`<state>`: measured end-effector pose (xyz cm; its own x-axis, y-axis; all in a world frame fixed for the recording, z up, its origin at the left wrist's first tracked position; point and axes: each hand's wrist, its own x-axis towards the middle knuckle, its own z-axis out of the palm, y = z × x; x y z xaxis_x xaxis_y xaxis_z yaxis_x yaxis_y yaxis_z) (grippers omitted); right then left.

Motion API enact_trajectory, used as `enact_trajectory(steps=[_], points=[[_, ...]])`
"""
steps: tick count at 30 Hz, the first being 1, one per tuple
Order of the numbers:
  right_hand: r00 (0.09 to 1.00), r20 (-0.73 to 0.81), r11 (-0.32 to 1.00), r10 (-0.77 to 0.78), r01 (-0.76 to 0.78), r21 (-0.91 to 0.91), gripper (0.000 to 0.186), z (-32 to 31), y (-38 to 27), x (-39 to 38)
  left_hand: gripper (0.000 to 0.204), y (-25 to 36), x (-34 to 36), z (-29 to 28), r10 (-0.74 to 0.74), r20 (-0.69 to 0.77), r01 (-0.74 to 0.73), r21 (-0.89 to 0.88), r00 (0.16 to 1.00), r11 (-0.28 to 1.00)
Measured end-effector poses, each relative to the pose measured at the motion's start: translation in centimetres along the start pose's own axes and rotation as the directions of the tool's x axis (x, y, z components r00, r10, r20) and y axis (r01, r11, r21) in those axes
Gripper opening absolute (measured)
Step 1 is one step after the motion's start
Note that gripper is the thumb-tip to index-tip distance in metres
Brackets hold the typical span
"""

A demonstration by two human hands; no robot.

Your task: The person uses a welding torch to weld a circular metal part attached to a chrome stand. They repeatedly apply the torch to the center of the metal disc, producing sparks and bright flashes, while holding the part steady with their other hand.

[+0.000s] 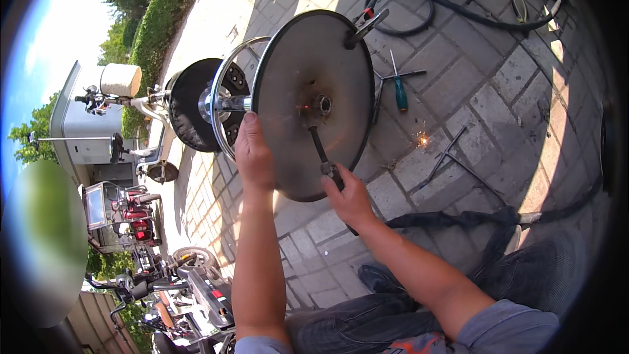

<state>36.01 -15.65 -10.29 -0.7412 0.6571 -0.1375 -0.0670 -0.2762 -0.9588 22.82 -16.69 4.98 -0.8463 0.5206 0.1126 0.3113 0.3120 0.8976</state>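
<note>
A bar stool lies tipped over, its round metal base (288,151) facing me. Its chrome column (234,103) and footrest ring (218,78) lead left to a black cushioned seat (187,106). My left hand (254,160) grips the stool where the column meets the base, thumb up, fingers mostly hidden. In my closed right hand (352,198) is a welding torch (319,143), its tip against the base beside the centre hub (322,105). Brown scorch marks surround the hub. A metal clamp (367,29) sits on the base's upper right edge.
Sparks (422,139) glow on the brick paving near a three-armed wrench (448,155). A green-handled screwdriver (400,92) lies by another such wrench (379,95). The torch cable (452,219) runs right. Further off are pliers (519,8), a coiled cable (429,16) and parked motorbikes (141,223).
</note>
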Motion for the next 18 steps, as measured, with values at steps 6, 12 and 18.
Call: enact_trajectory(steps=[6, 12, 18], points=[[0.996, -0.027, 0.991, 0.088, -0.084, 0.101, 0.038, 13.5, -10.4, -9.6, 0.049, 9.4, -3.6, -16.3, 0.12, -0.016, -0.116, 0.174, 0.993, 0.978], [0.979, 0.129, 0.98, 0.161, -0.174, 0.098, 0.058, 22.7, -12.0, -22.4, 0.049, 12.4, -13.7, -30.9, 0.159, -0.163, -0.129, 0.181, 0.974, 0.975], [0.978, 0.164, 0.981, 0.127, -0.148, 0.125, 0.05, 22.4, -13.7, -25.6, 0.042, 15.1, -16.4, -32.1, 0.208, -0.188, -0.187, 0.123, 0.96, 0.975]])
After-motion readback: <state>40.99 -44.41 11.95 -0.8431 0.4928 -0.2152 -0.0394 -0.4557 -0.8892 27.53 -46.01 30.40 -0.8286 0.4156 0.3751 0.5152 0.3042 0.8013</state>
